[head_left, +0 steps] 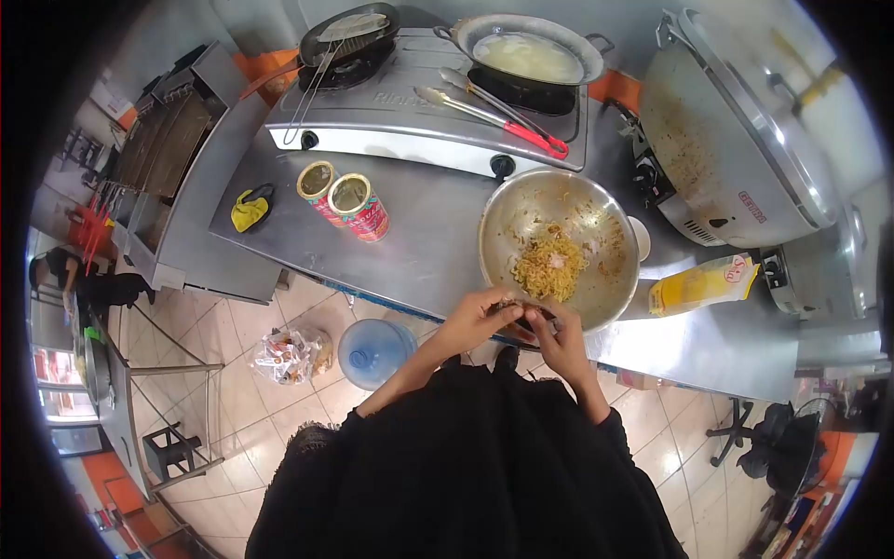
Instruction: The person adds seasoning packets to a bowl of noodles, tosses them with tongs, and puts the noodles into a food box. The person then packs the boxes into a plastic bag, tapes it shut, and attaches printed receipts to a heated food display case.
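A wide steel mixing bowl [500, 233] stands near the counter's front edge, with a mound of yellow noodles [549, 268] and browned bits inside. Over its near rim, my left hand [482, 319] and my right hand [556, 334] meet, fingers pinched together. Whatever they hold between the fingertips is too small and hidden to name. A pale pinkish-white clump [556, 262] lies on top of the noodles. To the right of the bowl lies a yellow packet [698, 287], and a white cup [640, 238] is partly hidden behind the rim.
Two open red cans [360, 210] and a yellow-black cloth [250, 211] sit on the steel counter [428, 242]. Behind is a gas stove [391, 112] with a wok of liquid [526, 58], a pan [349, 33] and red-handled tongs [503, 121]. A large cooker [736, 140] stands right.
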Action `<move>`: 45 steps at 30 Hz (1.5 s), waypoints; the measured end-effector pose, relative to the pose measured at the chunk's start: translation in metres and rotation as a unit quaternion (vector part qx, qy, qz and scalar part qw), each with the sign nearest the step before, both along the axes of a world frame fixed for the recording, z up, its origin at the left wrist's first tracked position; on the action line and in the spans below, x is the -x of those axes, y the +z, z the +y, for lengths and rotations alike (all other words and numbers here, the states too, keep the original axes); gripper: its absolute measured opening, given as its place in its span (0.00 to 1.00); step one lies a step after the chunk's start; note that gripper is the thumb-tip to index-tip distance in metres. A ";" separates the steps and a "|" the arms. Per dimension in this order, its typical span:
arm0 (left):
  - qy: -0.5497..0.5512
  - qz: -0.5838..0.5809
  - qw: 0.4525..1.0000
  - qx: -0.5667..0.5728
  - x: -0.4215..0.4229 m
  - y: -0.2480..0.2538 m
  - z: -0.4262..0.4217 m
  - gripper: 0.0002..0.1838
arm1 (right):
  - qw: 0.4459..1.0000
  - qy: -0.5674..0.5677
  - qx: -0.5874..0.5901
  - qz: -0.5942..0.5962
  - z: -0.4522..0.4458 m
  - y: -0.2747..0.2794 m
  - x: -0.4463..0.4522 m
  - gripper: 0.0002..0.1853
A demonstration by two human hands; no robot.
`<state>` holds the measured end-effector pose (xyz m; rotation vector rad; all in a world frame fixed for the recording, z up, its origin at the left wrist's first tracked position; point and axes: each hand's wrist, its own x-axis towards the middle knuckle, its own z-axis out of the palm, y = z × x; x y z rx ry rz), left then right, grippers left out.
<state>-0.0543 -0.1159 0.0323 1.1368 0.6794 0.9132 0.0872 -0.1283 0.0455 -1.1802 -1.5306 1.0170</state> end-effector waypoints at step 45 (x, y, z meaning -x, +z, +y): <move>0.195 0.256 0.874 -0.364 -0.016 0.011 -0.003 0.04 | 0.960 0.055 -0.201 -0.189 0.011 0.007 -0.029 0.04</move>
